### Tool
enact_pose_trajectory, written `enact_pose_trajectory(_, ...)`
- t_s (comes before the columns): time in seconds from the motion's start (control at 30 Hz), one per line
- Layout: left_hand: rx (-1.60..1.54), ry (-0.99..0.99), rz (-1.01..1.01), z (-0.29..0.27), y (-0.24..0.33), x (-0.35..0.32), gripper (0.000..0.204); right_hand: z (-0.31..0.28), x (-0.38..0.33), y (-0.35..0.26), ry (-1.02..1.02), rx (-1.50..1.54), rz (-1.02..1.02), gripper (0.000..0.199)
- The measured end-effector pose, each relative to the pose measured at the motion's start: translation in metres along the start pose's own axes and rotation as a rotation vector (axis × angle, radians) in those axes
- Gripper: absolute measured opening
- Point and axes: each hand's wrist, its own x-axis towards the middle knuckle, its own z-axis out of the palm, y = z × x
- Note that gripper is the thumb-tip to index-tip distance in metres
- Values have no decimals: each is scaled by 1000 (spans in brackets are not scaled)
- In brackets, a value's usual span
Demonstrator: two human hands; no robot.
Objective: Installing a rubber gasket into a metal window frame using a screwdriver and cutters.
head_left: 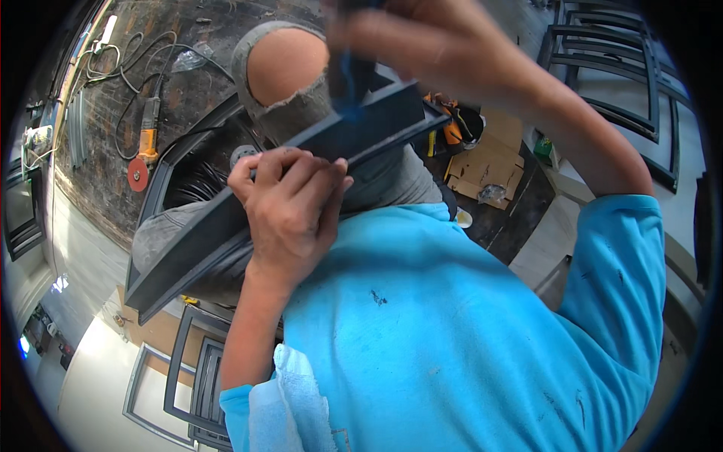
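A long dark grey metal frame profile (192, 226) lies slantwise across my lap, its far end up by my bent knee. My left hand (290, 203) is closed around the profile near its middle, fingers curled over the upper edge. Above the far end, my right hand (407, 41) is raised and smeared by motion. Its fingers appear wrapped round a dark upright tool (354, 71) with a streak of blue, whose lower end meets or nearly meets the profile; blur hides its exact kind.
An angle grinder (148, 135) with a red disc and its cord lies on the floor at the left. A dark frame (162, 177) lies beside my legs. Orange-handled tools (452, 129) and flattened cardboard (489, 162) are at the right. Several frames (610, 68) lean at the far right.
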Motion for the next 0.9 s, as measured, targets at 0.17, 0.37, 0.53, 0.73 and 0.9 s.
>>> enact_pose_trajectory(0.17,-7,-13,-9,-2,0,0,16,-1,-13,-18,-434,-32,140,15)
enact_pose_trajectory(0.37,-15,27,-18,-2,1,-1,13,-15,-3,-23,-28,162,353,25)
enact_pose_trajectory(0.53,-33,-18,-29,-7,-2,-3,12,11,-2,-13,-115,153,245,26)
enact_pose_trajectory(0.73,-35,-88,-63,-18,0,-3,14,21,-1,-16,-100,205,225,26)
enact_pose_trajectory(0.9,-43,-114,-91,-24,-3,6,12,-2,7,-24,-107,690,368,19)
